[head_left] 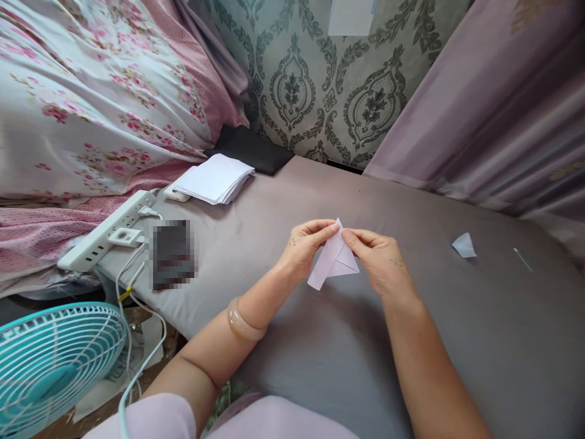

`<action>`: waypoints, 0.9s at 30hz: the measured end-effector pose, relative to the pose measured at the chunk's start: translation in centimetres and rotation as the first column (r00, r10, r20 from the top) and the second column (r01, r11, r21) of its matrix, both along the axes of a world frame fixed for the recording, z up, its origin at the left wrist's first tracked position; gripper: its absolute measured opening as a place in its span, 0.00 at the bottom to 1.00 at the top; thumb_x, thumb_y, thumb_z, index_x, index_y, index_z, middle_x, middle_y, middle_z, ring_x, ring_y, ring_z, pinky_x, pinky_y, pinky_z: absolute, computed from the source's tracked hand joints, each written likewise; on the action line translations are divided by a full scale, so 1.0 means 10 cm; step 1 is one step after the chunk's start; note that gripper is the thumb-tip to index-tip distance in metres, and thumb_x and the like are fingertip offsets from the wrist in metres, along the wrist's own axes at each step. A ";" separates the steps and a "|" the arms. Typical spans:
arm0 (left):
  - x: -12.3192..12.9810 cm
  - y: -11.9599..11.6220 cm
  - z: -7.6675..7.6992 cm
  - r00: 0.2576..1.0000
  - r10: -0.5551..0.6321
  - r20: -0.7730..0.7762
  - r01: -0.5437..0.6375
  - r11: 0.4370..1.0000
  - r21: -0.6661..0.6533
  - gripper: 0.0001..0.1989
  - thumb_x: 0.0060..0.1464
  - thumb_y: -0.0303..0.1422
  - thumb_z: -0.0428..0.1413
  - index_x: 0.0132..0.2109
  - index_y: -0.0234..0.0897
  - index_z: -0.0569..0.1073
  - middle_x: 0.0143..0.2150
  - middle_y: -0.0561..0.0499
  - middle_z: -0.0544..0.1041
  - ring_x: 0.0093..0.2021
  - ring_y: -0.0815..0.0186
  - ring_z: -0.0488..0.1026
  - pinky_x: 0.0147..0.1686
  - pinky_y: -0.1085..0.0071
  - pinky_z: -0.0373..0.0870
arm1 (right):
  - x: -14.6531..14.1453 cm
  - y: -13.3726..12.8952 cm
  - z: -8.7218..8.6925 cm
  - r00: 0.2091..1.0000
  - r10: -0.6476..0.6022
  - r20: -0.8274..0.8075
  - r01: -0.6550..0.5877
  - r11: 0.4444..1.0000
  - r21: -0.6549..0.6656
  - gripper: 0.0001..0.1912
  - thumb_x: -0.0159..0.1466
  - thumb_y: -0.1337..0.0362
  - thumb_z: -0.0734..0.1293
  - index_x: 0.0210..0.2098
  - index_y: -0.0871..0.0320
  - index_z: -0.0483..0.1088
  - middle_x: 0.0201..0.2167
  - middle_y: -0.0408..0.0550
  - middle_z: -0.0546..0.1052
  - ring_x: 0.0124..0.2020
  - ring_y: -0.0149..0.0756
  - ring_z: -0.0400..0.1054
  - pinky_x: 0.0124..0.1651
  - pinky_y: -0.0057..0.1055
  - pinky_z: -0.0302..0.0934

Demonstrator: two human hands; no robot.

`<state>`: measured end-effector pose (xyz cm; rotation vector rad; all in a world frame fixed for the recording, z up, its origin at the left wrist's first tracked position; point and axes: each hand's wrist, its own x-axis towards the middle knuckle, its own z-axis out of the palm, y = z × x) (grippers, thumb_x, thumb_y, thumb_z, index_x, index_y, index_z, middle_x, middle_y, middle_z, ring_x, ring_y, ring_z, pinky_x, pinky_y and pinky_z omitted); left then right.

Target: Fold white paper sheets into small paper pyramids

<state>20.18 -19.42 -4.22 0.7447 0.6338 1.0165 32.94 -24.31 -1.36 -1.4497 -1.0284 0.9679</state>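
Observation:
A folded piece of pale paper [329, 259] is held up between my two hands, over the grey cloth surface [274, 213]. It has a long strip on its left side and a triangular flap on its right. The thumb and fingers of my left hand [308, 244] pinch its upper left edge, close to the pointed top. My right hand [377, 256] pinches the upper right edge, its thumb beside the point. The two hands are close together but apart.
A paper stack [214, 177] lies at the back left, by a black item [253, 149]. Left are a power strip [109, 231], a blurred dark object [172, 255] and a fan [59, 372]. At right are a small folded paper [464, 245] and a thin stick [523, 260].

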 end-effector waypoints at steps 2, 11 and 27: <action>0.00 0.00 -0.01 1.000 -0.004 -0.015 0.004 1.000 0.023 0.11 0.42 0.37 0.68 0.33 0.36 0.79 0.30 0.53 0.76 0.29 0.72 0.69 0.34 0.72 0.64 | 0.01 0.01 -0.02 1.000 0.006 -0.006 -0.006 1.000 0.001 0.16 0.51 0.52 0.74 0.35 0.55 0.80 0.31 0.47 0.81 0.34 0.39 0.74 0.39 0.37 0.68; -0.02 0.01 0.01 0.994 -0.006 -0.108 0.018 0.993 0.114 0.12 0.44 0.38 0.67 0.30 0.34 0.78 0.28 0.53 0.75 0.29 0.73 0.68 0.33 0.72 0.63 | 0.02 0.01 -0.01 0.998 0.050 0.049 -0.048 0.998 -0.043 0.14 0.51 0.53 0.74 0.31 0.57 0.79 0.30 0.47 0.81 0.31 0.35 0.72 0.36 0.33 0.64; -0.02 0.27 -0.33 0.971 -0.086 -0.221 0.114 0.986 0.118 0.14 0.38 0.37 0.69 0.30 0.31 0.79 0.28 0.49 0.77 0.30 0.69 0.72 0.37 0.67 0.68 | 0.18 0.16 -0.33 0.945 0.044 -0.324 -0.140 0.950 -0.280 0.16 0.41 0.59 0.79 0.29 0.58 0.78 0.26 0.46 0.80 0.27 0.34 0.71 0.35 0.32 0.65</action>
